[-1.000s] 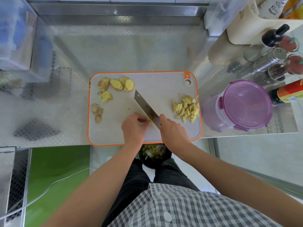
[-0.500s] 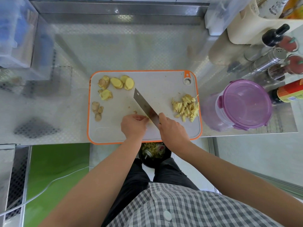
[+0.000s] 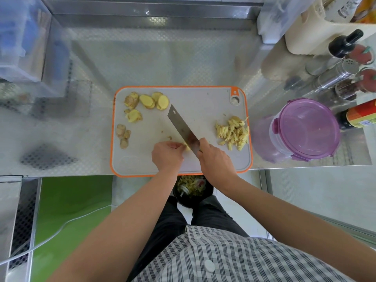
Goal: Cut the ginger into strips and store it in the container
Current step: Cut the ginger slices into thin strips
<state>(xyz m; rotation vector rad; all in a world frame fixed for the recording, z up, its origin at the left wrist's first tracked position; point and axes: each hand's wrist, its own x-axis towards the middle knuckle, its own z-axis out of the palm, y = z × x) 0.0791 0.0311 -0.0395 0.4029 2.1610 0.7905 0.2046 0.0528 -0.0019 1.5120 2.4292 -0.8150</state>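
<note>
Left hand [image 3: 167, 154] edged toward 9 o'clock, pinching ginger piece [image 3: 187, 147] | right hand [image 3: 215, 159] closed on knife [image 3: 182, 129] | strips [image 3: 234, 131] at board's [image 3: 203, 110] 3 o'clock | container [image 3: 303, 130] farther right.

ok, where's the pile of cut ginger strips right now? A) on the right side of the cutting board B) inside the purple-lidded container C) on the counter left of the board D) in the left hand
A: the strips lie heaped near the right edge of the board, and the container beside it has its lid on.
</note>
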